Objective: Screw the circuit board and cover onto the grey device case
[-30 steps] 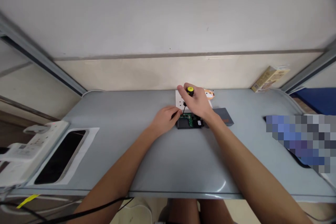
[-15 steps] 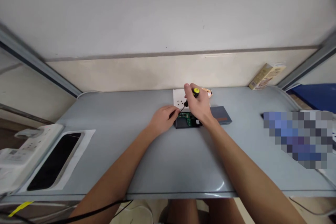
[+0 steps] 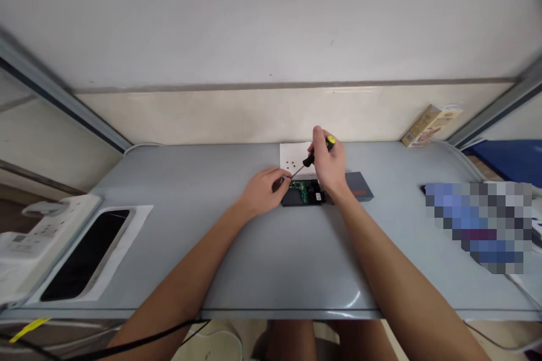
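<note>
My right hand (image 3: 330, 163) is closed round a screwdriver (image 3: 309, 160) with a black and yellow handle. Its thin shaft slants down to the left, and the tip is at the upper left part of an opened black device (image 3: 292, 198) with a green circuit board (image 3: 304, 190) inside. Thumb and fingers of my left hand (image 3: 266, 190) close on the left end of that device, beside the screwdriver tip. Behind it, several small dark screws (image 3: 290, 164) lie on a white sheet of paper (image 3: 292, 151). A dark grey box (image 3: 359, 186) with an orange patch sits to the right, partly behind my right wrist.
On the left, a phone (image 3: 87, 254) lies on white paper next to a white power strip (image 3: 63, 220). A small tan carton (image 3: 429, 125) leans at the back right. Blurred-out items (image 3: 478, 225) lie at the right. A wall (image 3: 254, 115) bounds the table's back.
My right hand and the screwdriver handle have swung to the right, so the shaft leans more. The tip stays near my left fingertips. My left hand has hardly moved.
</note>
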Demonstrator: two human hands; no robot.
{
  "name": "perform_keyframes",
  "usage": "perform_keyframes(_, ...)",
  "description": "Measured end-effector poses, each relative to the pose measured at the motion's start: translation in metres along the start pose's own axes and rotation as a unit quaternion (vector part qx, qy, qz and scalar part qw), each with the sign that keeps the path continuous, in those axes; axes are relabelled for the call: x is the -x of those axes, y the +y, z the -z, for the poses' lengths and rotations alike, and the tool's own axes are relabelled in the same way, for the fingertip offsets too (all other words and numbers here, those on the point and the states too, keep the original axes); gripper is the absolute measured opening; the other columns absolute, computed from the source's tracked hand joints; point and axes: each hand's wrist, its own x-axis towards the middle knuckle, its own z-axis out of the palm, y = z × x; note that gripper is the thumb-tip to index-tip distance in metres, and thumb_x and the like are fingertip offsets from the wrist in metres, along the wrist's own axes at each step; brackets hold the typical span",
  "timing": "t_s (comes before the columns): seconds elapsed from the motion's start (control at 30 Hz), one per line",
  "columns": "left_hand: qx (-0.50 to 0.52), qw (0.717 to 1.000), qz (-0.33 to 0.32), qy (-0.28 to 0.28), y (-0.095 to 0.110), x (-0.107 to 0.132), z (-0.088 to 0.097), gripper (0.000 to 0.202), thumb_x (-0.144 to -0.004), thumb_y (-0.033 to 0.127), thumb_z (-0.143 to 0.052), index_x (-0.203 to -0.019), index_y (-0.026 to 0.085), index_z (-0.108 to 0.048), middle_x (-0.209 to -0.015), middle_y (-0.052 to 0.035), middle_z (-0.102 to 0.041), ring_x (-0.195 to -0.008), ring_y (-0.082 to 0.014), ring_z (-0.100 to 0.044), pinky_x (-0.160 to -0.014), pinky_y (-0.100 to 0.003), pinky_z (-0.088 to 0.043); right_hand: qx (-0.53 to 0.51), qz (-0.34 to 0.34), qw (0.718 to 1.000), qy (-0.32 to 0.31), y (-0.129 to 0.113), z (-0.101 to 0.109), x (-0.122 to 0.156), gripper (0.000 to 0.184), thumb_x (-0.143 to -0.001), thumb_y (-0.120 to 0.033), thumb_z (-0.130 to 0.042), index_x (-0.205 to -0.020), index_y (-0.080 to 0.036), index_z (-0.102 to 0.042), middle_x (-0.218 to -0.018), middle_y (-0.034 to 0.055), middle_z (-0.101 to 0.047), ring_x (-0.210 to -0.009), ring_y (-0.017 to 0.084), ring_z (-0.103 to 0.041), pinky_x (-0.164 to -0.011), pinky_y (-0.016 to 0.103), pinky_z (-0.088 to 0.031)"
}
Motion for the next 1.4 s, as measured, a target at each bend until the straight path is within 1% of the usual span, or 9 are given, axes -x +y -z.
perform_keyframes(0.13,0.037,0.999,0.017,0.008,0.001,0.001,0.001,0.012,-0.095,0.026,-0.06,-0.101,0.022,-0.07,-0.092,-0.0013,-0.065,-0.08,-0.0165,-0.061,-0.076,-0.031,-0.049,-0.042,-0.049,0.997,0.037,0.004,0.004,-0.006,0.058,-0.096,-0.07,-0.046,-0.064,-0.022,-0.05,-0.059,-0.0014,-0.048,-0.055,0.012,-0.046,-0.054,0.029,-0.037)
perform_keyframes(0.3,0.069,0.997,0.016,0.033,0.0,0.0,0.0,0.011,-0.097,0.027,-0.061,-0.092,0.021,-0.07,-0.089,-0.0005,-0.063,-0.076,-0.0144,-0.057,-0.074,-0.03,-0.047,-0.049,-0.058,0.996,0.05,0.007,0.006,-0.008,0.06,-0.094,-0.073,-0.046,-0.062,-0.022,-0.051,-0.058,-0.0012,-0.048,-0.053,0.012,-0.046,-0.053,0.028,-0.039)
perform_keyframes(0.43,0.066,0.997,0.01,0.049,-0.001,0.0,0.0,0.008,-0.096,0.029,-0.065,-0.1,0.025,-0.071,-0.087,0.0012,-0.061,-0.074,-0.0138,-0.054,-0.073,-0.029,-0.045,-0.049,-0.064,0.995,0.054,0.006,0.006,-0.008,0.061,-0.093,-0.075,-0.045,-0.062,-0.023,-0.051,-0.059,-0.0007,-0.049,-0.054,0.012,-0.047,-0.054,0.028,-0.041)
perform_keyframes(0.6,0.063,0.995,-0.004,0.08,-0.004,0.0,-0.002,0.01,-0.097,0.031,-0.066,-0.091,0.024,-0.071,-0.086,0.0012,-0.064,-0.075,-0.0137,-0.055,-0.073,-0.029,-0.044,-0.049,-0.079,0.994,0.055,0.007,0.008,-0.009,0.061,-0.093,-0.076,-0.044,-0.063,-0.023,-0.051,-0.06,-0.0003,-0.051,-0.055,0.013,-0.049,-0.054,0.028,-0.042)
perform_keyframes(0.83,0.025,0.994,-0.026,0.105,-0.004,0.001,-0.003,0.013,-0.097,0.033,-0.064,-0.094,0.023,-0.071,-0.09,-0.0012,-0.065,-0.079,-0.0148,-0.059,-0.075,-0.029,-0.048,-0.032,-0.075,0.995,0.058,0.01,0.008,-0.01,0.062,-0.093,-0.077,-0.043,-0.063,-0.023,-0.051,-0.06,-0.0004,-0.051,-0.056,0.013,-0.049,-0.055,0.028,-0.042)
perform_keyframes(1.03,-0.001,0.995,-0.024,0.094,-0.002,0.002,-0.002,0.016,-0.098,0.037,-0.063,-0.098,0.024,-0.073,-0.09,-0.0022,-0.067,-0.085,-0.017,-0.062,-0.081,-0.031,-0.05,-0.046,-0.054,0.996,0.049,0.004,0.007,-0.008,0.06,-0.093,-0.074,-0.045,-0.063,-0.023,-0.051,-0.062,0.0007,-0.051,-0.058,0.014,-0.049,-0.055,0.029,-0.042)
perform_keyframes(1.2,-0.024,0.998,0.014,0.064,0.001,0.001,0.002,0.023,-0.099,0.034,-0.058,-0.117,0.024,-0.068,-0.092,-0.0023,-0.065,-0.085,-0.018,-0.061,-0.081,-0.032,-0.05,-0.032,-0.061,0.997,0.043,0.004,0.008,-0.008,0.058,-0.094,-0.073,-0.046,-0.064,-0.023,-0.051,-0.062,0.0003,-0.051,-0.057,0.013,-0.047,-0.054,0.028,-0.04)
perform_keyframes(1.3,-0.021,0.998,0.037,0.043,0.0,0.0,0.002,0.022,-0.1,0.03,-0.051,-0.111,0.023,-0.068,-0.087,-0.0012,-0.067,-0.077,-0.0175,-0.061,-0.078,-0.033,-0.049,-0.019,-0.054,0.998,0.033,0.003,0.007,-0.007,0.057,-0.095,-0.07,-0.048,-0.064,-0.022,-0.05,-0.06,-0.0014,-0.047,-0.056,0.012,-0.043,-0.055,0.029,-0.037)
perform_keyframes(1.4,-0.02,0.999,0.027,0.028,-0.002,-0.001,0.001,0.023,-0.101,0.027,-0.047,-0.101,0.022,-0.069,-0.086,-0.001,-0.071,-0.075,-0.0174,-0.062,-0.079,-0.034,-0.048,0.001,-0.032,0.999,0.014,0.0,0.006,-0.004,0.056,-0.096,-0.066,-0.049,-0.063,-0.022,-0.047,-0.06,-0.0023,-0.044,-0.058,0.012,-0.041,-0.057,0.029,-0.035)
